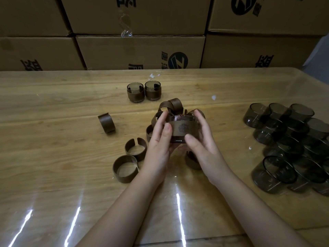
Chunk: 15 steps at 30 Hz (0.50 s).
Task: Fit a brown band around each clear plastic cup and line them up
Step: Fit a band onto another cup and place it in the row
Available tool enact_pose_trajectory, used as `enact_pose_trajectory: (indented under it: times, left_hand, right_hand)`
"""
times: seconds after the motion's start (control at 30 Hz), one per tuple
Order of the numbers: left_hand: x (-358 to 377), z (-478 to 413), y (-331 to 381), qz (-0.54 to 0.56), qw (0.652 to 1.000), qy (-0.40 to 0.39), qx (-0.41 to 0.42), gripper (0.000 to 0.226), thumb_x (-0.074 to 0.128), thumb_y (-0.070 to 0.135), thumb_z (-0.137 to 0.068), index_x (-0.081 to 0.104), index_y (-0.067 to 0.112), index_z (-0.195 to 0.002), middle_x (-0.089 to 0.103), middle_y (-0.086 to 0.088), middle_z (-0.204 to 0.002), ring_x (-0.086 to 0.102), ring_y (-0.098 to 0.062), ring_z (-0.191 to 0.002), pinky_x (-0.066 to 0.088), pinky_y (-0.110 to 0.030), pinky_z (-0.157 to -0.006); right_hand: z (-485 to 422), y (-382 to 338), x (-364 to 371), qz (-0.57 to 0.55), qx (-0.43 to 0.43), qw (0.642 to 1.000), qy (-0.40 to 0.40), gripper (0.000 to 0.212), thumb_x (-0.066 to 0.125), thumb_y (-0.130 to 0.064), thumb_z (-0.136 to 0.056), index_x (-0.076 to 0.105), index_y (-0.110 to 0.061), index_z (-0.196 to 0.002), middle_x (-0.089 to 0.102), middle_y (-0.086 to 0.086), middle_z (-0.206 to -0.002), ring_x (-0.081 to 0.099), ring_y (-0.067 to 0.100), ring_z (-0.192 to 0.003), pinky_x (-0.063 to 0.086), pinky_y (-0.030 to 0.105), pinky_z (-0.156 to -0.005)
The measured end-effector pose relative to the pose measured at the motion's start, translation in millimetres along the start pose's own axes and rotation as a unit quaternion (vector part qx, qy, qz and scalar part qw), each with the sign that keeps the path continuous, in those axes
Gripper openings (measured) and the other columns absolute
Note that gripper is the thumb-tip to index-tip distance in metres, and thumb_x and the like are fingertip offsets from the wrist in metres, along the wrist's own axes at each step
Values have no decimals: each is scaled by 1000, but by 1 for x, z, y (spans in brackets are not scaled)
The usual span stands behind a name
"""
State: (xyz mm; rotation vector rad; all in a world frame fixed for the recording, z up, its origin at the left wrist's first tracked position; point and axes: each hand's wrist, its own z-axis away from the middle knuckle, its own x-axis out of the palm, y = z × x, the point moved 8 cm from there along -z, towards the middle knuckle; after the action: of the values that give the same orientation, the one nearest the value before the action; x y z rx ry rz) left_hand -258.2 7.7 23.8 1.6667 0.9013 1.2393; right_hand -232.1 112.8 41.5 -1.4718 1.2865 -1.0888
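Left hand (159,139) and right hand (201,142) both gripped cup (181,118), band (183,130) around it. Split band could spring open, slip off. Smooth cup could drop onto loose bands (171,104) below.

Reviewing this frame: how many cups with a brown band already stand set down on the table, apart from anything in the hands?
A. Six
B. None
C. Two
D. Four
C: only the left banded cup and the right banded cup stand upright side by side on the table; the held cup is gripped between the left hand and the right hand.
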Motion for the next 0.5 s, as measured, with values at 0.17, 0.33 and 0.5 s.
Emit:
enact_pose_trajectory:
  times: [0.17, 0.33, 0.5]
  left_hand:
    - [-5, -3, -15, 21, 999, 17, -42, 64, 27, 56, -93, 26, 27, -150, 65, -1, -127, 62, -20, -117, 47, -41, -101]
    - [-4, 1, -22, -14, 996, 27, -78, 59, 37, 51, -90, 46, 19, -140, 62, -8, -130, 66, -23, -110, 47, -47, -102]
    - [-9, 1, -23, -11, 997, 37, -62, 41, 59, 29, -85, 54, 26, -126, 66, -7, -122, 66, -22, -110, 52, -36, -97]
  right_hand:
    - [0, -3, -11, 67, -33, 996, 43, 63, 69, -13, -86, 38, -49, -127, 55, -6, -131, 56, 0, -116, 48, 19, -93]
    - [-4, 0, -27, 91, -27, 991, 99, 65, 73, -17, -82, 38, -54, -123, 62, -10, -121, 59, -7, -107, 48, 9, -81]
    - [-10, 8, -29, 103, 5, 992, 73, 52, 67, -24, -87, 41, -53, -121, 65, -14, -114, 61, -5, -104, 48, 12, -78]
